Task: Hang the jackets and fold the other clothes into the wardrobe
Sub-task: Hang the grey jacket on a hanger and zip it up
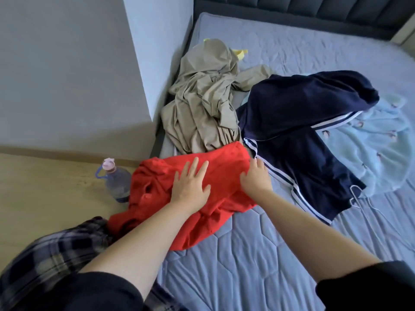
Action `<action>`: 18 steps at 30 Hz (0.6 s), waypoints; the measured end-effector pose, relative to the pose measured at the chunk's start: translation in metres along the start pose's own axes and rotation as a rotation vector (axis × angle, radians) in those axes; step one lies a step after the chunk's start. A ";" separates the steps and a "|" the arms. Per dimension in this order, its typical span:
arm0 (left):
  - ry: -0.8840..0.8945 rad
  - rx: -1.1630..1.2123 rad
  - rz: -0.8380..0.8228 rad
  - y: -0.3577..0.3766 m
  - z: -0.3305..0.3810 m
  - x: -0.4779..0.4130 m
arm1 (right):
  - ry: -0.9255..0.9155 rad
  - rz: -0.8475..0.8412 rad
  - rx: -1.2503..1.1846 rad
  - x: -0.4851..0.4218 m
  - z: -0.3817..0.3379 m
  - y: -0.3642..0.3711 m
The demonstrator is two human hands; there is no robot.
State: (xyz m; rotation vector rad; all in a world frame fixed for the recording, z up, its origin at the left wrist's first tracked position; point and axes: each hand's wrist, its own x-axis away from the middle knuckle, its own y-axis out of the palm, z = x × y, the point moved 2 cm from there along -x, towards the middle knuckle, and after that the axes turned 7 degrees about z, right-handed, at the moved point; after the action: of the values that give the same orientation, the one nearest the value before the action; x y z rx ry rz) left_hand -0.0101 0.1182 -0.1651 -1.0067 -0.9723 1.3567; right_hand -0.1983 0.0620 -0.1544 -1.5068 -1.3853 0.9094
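A red garment (215, 167) lies crumpled at the near left corner of the bed, part of it hanging over the edge. My left hand (190, 182) rests flat on its middle, fingers spread. My right hand (256, 176) presses on its right edge, fingers curled onto the cloth; I cannot tell if it grips. Behind it lies a beige garment (202, 102). A navy jacket with white stripes (303, 122) sprawls to the right, and a white wire hanger (357, 198) pokes out from its near hem. A pale blue fleece piece (377, 149) lies under the jacket's right side.
The bed (247, 254) has a quilted blue-grey cover and a dark headboard (314, 10) at the back. A plastic water bottle (116, 180) with a pink cap stands on the wooden floor beside the bed. A grey wall corner (139, 63) juts at left. Something yellow (241, 52) peeks behind the beige garment.
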 end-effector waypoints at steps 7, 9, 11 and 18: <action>0.114 -0.111 -0.038 0.024 -0.005 -0.005 | 0.234 0.092 -0.094 -0.033 0.035 0.002; 0.127 -0.123 -0.050 0.026 -0.003 -0.006 | 0.275 0.019 0.029 -0.041 0.043 -0.001; 0.126 -0.115 -0.061 0.028 -0.001 -0.006 | 0.253 0.024 0.178 -0.046 0.052 -0.005; 0.103 -0.065 -0.164 0.024 0.001 -0.015 | 0.322 0.081 -0.186 -0.034 0.044 -0.026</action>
State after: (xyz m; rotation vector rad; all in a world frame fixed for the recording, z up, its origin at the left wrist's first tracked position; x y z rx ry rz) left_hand -0.0181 0.1022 -0.1876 -1.0122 -1.0044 1.1335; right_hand -0.2518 0.0335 -0.1471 -1.7726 -1.2043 0.5650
